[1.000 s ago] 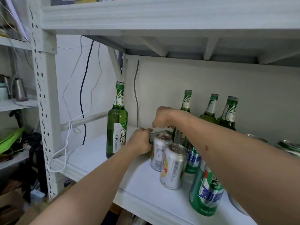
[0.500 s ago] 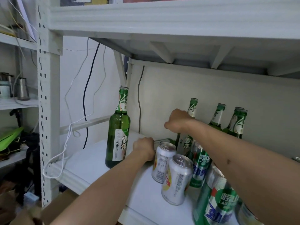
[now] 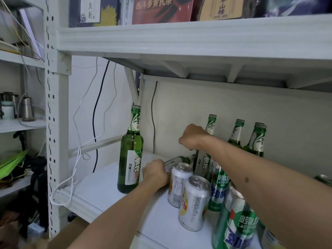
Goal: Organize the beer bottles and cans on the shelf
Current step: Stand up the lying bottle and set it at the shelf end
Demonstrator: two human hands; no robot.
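Observation:
A white shelf board (image 3: 100, 193) carries green beer bottles and cans. One tall green bottle (image 3: 130, 159) stands alone at the left. Behind two silver cans (image 3: 179, 186) (image 3: 195, 203) a green bottle lies on its side (image 3: 177, 159); my left hand (image 3: 155, 174) grips its near end. My right hand (image 3: 193, 137) is curled into a fist just above that bottle's far end, beside the shoulder of an upright bottle (image 3: 203, 162); I see nothing in it. Two more bottles (image 3: 236, 133) (image 3: 258, 139) stand along the back wall. Green cans (image 3: 220, 191) (image 3: 237, 229) stand under my right forearm.
The upper shelf (image 3: 179, 36) hangs low over the bottle tops and holds boxes (image 3: 161, 9). A perforated post (image 3: 55, 123) and loose cables (image 3: 95, 123) bound the left side. Another can top (image 3: 323, 179) shows at the right edge.
The view has tilted upward. My right hand has risen slightly beside the upright bottle. My left hand stays at the lying bottle's end.

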